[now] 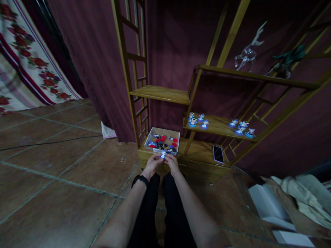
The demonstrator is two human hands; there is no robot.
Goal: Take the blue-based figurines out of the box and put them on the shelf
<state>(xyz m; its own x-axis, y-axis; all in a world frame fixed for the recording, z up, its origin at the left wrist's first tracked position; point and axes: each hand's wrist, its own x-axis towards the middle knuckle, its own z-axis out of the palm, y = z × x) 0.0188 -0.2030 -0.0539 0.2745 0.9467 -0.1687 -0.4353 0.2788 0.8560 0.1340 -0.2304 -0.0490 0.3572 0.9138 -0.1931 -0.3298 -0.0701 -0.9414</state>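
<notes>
Both my hands meet in front of my knees and pinch one small figurine (163, 154) with a blue base. My left hand (153, 163) grips it from the left and my right hand (172, 162) from the right, fingers closed on it. Just beyond them a shallow cardboard box (165, 131) on the lowest wooden shelf holds several red discs and dark and blue small parts. A black band sits on my left wrist.
A wooden shelf unit (160, 93) stands against a maroon curtain. Several blue-based figurines (198, 120) stand on a middle shelf, more figurines (241, 127) to the right. A phone (218, 153) lies on the bottom board. A glass deer (248, 50) stands higher up. White boxes and cloth lie at the right.
</notes>
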